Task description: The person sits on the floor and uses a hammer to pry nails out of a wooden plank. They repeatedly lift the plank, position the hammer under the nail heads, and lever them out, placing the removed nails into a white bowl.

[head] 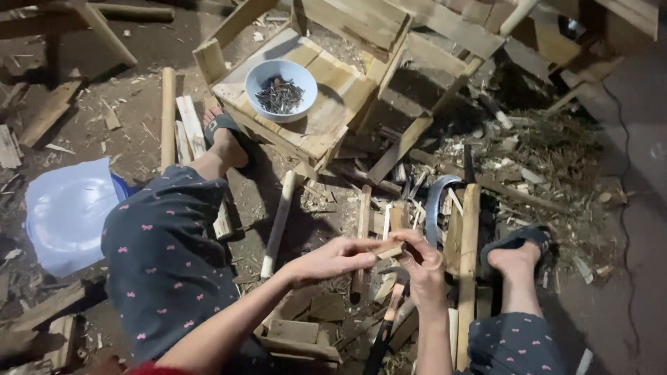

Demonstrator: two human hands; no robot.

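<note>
I note a pale blue bowl [281, 89] holding a heap of dark nails [280, 96]; it stands on a wooden crate [326, 104] at the far side of the floor [139, 55]. My left hand [332, 259] and right hand [422, 262] meet low over the floor's near edge, both pinching a small pale wood piece [389, 251], short and flat. Beneath them lie wood offcuts [361, 208] and a curved metal blade [434, 201].
</note>
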